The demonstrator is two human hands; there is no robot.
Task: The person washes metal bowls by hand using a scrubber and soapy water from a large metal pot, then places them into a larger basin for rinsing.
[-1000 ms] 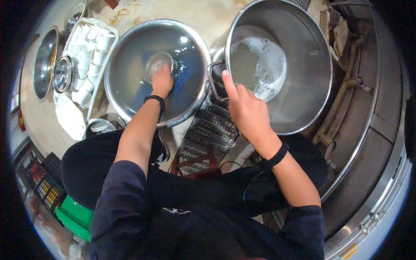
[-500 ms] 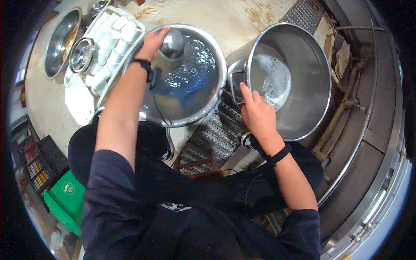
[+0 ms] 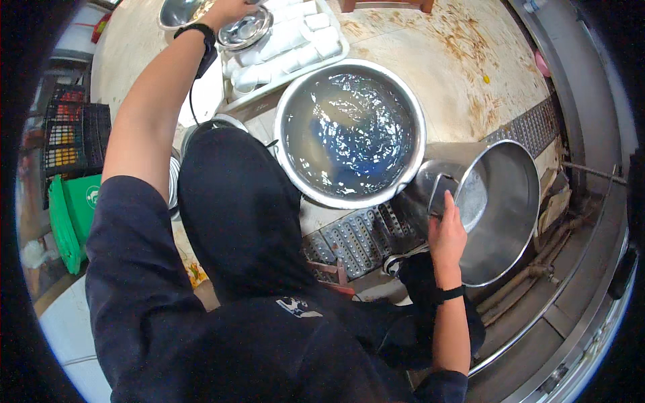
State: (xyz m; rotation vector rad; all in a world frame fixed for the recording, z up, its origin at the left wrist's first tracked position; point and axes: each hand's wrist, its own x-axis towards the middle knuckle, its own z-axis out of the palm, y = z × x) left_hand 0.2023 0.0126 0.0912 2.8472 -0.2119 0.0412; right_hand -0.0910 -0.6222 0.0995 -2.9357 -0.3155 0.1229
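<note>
My left hand [image 3: 227, 11] reaches to the top edge of the view, above a stack of small steel bowls [image 3: 246, 29]. Its fingers are closed; a sliver of the steel bowl shows at the fingertips, the rest being cut off. With its index finger stretched out, my right hand [image 3: 447, 236] grips the handle [image 3: 440, 188] of a deep steel pot [image 3: 510, 218]. This pot leans to the right and has whitish suds inside. Between my hands stands a wide steel basin [image 3: 349, 201] of rippling, cloudy water, with something blue beneath the surface.
Beyond the basin, a white tray [image 3: 295, 83] holds rows of stacked white cups [image 3: 312, 54]. A larger steel bowl [image 3: 173, 15] stands at the far left. Metal drain grating [image 3: 359, 235] runs below the basin. Pipes [image 3: 531, 272] line the right side; black crates [image 3: 74, 141] stand left.
My left hand has lifted the steel bowl out of the basin and carried it far left to the bowl stack. The view has shifted left. My right hand stays at the pot's handle.
</note>
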